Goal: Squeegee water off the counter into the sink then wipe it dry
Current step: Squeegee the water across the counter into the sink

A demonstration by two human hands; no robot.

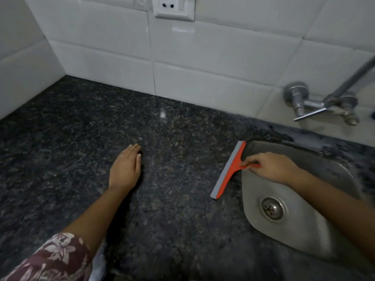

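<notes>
An orange squeegee (229, 171) with a grey rubber blade lies on the dark speckled granite counter (172, 209), right at the left rim of the steel sink (304, 236). My right hand (272, 169) reaches over the sink and pinches the squeegee's short orange handle. My left hand (126, 169) rests flat on the counter to the left, fingers straight and together, holding nothing. No standing water shows plainly on the dark stone.
A white tiled wall (203, 57) backs the counter, with a socket plate (174, 7) at the top. A metal tap (320, 104) juts from the wall above the sink. The sink's drain (272, 208) sits at its middle. A pale cloth edge (99, 264) peeks beneath my left sleeve.
</notes>
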